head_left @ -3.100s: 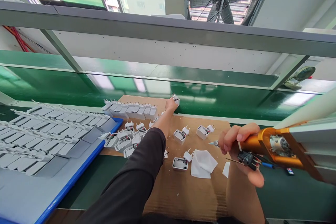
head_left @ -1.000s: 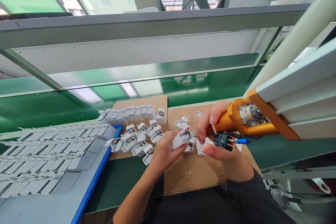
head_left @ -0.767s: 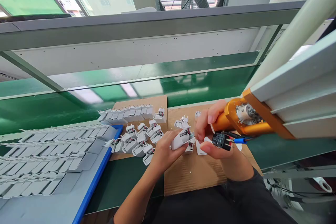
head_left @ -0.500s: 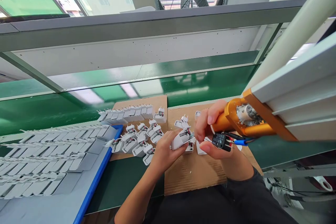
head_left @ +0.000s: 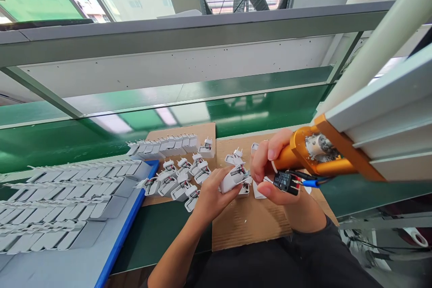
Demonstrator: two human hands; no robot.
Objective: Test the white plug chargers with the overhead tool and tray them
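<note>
My left hand (head_left: 216, 191) is closed around a white charger housing (head_left: 231, 181), whose open end shows small wires and parts and faces my right hand. My right hand (head_left: 275, 175) wraps around the front of an orange handheld tool (head_left: 308, 149) with a black microswitch (head_left: 286, 182) on its near side. The tool's tip is hidden behind my fingers, so I cannot tell whether it touches the housing. Just beyond my left hand lies another white charger (head_left: 235, 157) with its pins up. Several opened white chargers (head_left: 168, 184) stand left of that hand.
Cardboard (head_left: 249, 225) covers part of the green bench. At left, a blue-edged tray (head_left: 116, 238) holds rows of white chargers (head_left: 77, 191); another row (head_left: 165, 145) stands behind the loose ones. A large white tool body (head_left: 388, 130) slants in from the right.
</note>
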